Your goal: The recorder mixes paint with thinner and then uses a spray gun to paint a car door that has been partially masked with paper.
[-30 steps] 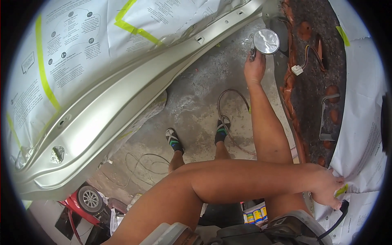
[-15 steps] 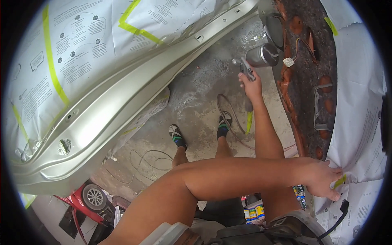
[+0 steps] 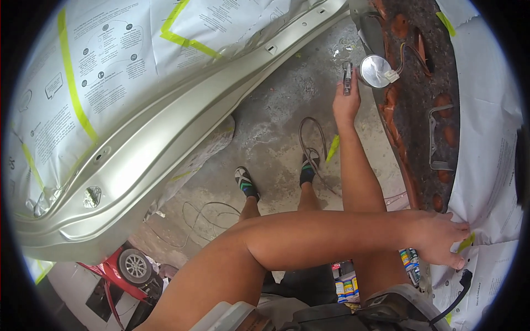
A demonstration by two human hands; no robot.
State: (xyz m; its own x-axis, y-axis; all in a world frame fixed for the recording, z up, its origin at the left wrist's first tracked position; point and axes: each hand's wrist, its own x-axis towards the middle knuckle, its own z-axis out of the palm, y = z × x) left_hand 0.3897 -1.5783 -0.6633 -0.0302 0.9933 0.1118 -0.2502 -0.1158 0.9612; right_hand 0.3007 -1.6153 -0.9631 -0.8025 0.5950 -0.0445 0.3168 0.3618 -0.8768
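A pale panel (image 3: 138, 157) slants across the left; a white sheet (image 3: 488, 138) lines the right. The left hand (image 3: 437, 240) spreads its fingers against that sheet. The right hand's (image 3: 346, 106) fingers grasp 1 spray gun (image 3: 346, 80) above the floor (image 3: 270, 110), its round cup (image 3: 373, 69) just right of them.

The left arm (image 3: 326, 234) comes in from the lower left, bends at the elbow (image 3: 249, 243) and crosses over the right arm (image 3: 361, 171). The left hand (image 3: 435, 238) is far to the right, back upward, fingers spread and slightly bent, the thumb apart from them, nearer the body. The right arm reaches forward, nearly straight, to a right hand (image 3: 346, 105) curled in a grip. Below, the feet stand apart, the right foot (image 3: 310, 164) slightly ahead of the left foot (image 3: 246, 183).
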